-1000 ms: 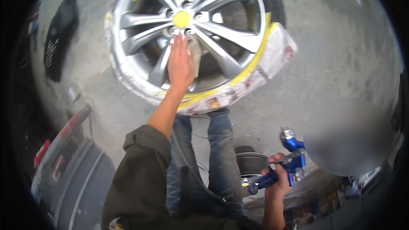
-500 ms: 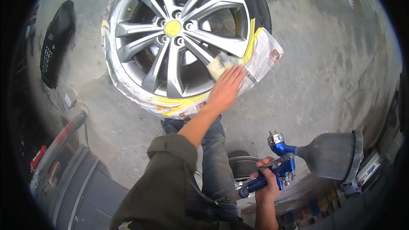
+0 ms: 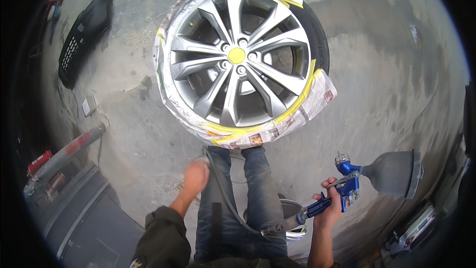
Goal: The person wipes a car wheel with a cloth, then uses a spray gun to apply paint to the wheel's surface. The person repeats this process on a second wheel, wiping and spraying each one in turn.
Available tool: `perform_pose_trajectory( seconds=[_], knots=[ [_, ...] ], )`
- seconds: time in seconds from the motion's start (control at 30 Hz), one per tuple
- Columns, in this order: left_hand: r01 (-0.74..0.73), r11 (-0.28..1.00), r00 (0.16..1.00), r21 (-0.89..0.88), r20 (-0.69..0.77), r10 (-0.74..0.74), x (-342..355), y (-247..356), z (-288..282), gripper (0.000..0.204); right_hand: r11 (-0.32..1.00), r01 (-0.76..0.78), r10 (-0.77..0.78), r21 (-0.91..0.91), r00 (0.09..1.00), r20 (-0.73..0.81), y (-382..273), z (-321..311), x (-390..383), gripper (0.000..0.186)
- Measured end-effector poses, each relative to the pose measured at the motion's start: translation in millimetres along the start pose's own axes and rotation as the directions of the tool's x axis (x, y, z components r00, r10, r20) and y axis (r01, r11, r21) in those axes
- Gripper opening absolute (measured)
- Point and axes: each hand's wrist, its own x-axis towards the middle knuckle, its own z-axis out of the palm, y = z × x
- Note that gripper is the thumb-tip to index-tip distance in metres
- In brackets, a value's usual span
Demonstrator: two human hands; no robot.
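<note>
My right hand [image 3: 331, 207] is wrapped round the handle of a blue spray gun [image 3: 349, 183], with fingers at its trigger. A grey paint cup [image 3: 389, 173] sticks out from the gun to the right. My left hand [image 3: 197, 175], blurred by motion, is closed beside the grey air hose [image 3: 218, 181], left of my knees; a pale bit shows at its fingertips, too smeared to name. Beyond my feet lies a silver alloy wheel [image 3: 230, 104] with a yellow centre cap [image 3: 236, 55]. Newspaper [image 3: 297, 121] and yellow tape [image 3: 302, 100] cover most of its black tyre [image 3: 317, 37].
A black plastic car part [image 3: 87, 37] lies on the concrete floor [image 3: 367, 99] at the far left. Nearer on the left stand a grey panel [image 3: 94, 223] and a curved bar [image 3: 74, 154]. A round can-like thing [image 3: 288, 207] sits partly hidden by my right leg.
My left hand has left the wheel, where it pressed a pale cloth on the rim, and moved down and left to the hose. The gun has shifted slightly right in view.
</note>
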Motion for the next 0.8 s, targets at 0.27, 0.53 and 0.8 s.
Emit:
perform_pose_trajectory(
  seconds=[0.27,0.53,0.8],
  knots=[
    [-0.370,0.801,0.883,-0.471,0.089,0.461,-69,107,-46,0.034,0.983,0.174,-0.158,-0.054,0.962,0.225,-50,76,-15,0.049],
    [-0.360,0.803,0.780,-0.475,0.319,0.538,-49,12,-98,0.032,0.972,0.234,-0.222,0.034,0.858,0.463,-73,216,-36,0.054],
    [-0.054,0.998,0.930,-0.030,0.362,0.061,-41,-205,-98,0.020,0.984,0.176,-0.167,0.016,0.895,0.414,-64,332,-49,0.032]
  ],
)
